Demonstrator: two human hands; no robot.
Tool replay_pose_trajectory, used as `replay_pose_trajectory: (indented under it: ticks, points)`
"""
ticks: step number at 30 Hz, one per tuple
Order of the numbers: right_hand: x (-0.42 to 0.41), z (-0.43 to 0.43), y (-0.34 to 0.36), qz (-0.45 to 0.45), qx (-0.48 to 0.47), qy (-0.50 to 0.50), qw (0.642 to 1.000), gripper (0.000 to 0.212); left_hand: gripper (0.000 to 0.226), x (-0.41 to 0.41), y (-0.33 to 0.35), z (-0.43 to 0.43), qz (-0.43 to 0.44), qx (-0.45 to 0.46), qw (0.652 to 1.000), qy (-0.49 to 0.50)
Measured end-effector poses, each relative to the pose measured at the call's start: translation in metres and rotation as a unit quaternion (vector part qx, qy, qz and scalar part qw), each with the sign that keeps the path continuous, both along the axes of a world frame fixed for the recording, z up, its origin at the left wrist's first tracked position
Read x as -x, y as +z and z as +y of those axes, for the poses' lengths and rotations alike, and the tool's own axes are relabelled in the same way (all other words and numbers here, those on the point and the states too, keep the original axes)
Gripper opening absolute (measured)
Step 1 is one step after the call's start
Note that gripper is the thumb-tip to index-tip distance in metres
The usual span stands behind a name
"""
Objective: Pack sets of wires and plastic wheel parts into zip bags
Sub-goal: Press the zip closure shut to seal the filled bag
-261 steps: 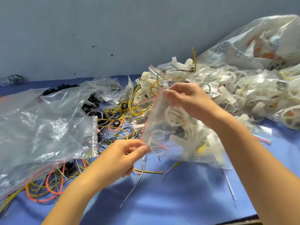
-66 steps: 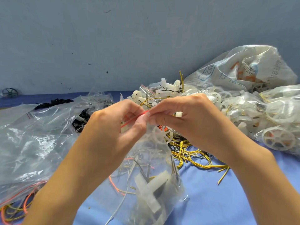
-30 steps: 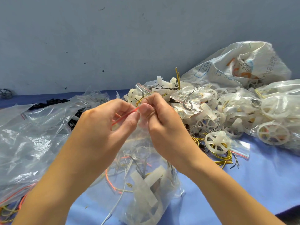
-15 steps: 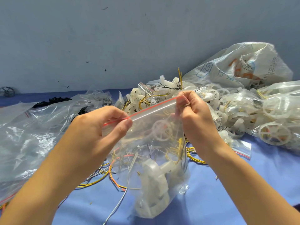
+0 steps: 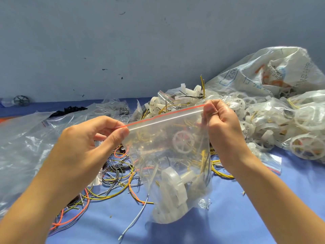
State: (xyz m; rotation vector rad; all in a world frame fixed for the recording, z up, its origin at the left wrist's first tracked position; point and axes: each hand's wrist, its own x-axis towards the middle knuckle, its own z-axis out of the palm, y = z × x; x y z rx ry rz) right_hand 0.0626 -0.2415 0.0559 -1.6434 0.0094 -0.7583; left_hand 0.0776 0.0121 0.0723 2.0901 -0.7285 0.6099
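Observation:
A clear zip bag with a red strip along its top hangs above the blue table, stretched between my hands. White plastic wheel parts and thin wires lie in its bottom. My left hand pinches the bag's top left corner. At the top right corner my right hand pinches the zip strip. Loose yellow, orange and black wires lie on the table under and left of the bag.
A pile of filled zip bags with white wheels covers the right side. Behind it leans a large printed sack. Big clear plastic bags spread over the left. A dark wheel stands by the wall.
My right hand has slid right along the zip strip, away from my left hand, and the bag's top is now stretched out wide between them.

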Motion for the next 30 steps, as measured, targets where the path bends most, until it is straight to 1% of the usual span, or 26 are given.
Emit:
replay_pose_trajectory:
  ticks: [6,9,11,13,15,16,17,19,20,24,28,30]
  points:
    - [0.002,0.005,0.002,-0.009,-0.013,-0.002,1.000,0.027,0.008,0.000,0.000,0.004,-0.009,0.017,0.999,0.033]
    - [0.006,0.007,0.005,-0.020,-0.012,-0.003,1.000,0.027,0.009,0.001,0.003,0.002,-0.038,0.032,0.995,0.081]
    - [0.009,0.008,0.009,-0.027,-0.027,0.005,0.999,0.026,0.007,0.001,0.005,-0.001,-0.060,0.045,0.991,0.110]
    - [0.014,0.009,0.015,-0.039,-0.048,0.003,0.998,0.025,0.008,0.003,0.010,-0.007,-0.084,0.055,0.988,0.120]
    - [0.022,0.010,0.021,-0.064,-0.068,-0.001,0.996,0.026,0.012,0.007,0.015,-0.013,-0.125,0.056,0.983,0.119]
    - [0.027,0.010,0.023,-0.077,-0.077,-0.002,0.994,0.026,0.010,0.008,0.017,-0.016,-0.135,0.074,0.981,0.114]
    - [0.032,0.011,0.025,-0.090,-0.087,-0.001,0.992,0.025,0.005,0.008,0.019,-0.019,-0.125,0.106,0.981,0.101]
    - [0.043,0.010,0.030,-0.110,-0.108,-0.001,0.988,0.022,0.015,0.006,0.028,-0.023,-0.076,0.174,0.980,0.052]
    - [0.048,0.009,0.033,-0.121,-0.116,-0.005,0.986,0.022,0.018,0.003,0.032,-0.023,-0.061,0.190,0.980,0.020]
    - [0.064,-0.003,0.046,-0.146,-0.134,-0.029,0.980,0.021,0.024,0.006,0.046,-0.040,-0.050,0.186,0.975,-0.113]
    - [0.074,-0.028,0.050,-0.133,-0.166,-0.038,0.976,0.020,0.026,0.021,0.039,-0.076,-0.007,0.232,0.954,-0.187]
    - [0.080,-0.042,0.052,-0.115,-0.159,-0.052,0.979,0.020,0.039,0.024,0.036,-0.091,0.036,0.229,0.947,-0.221]
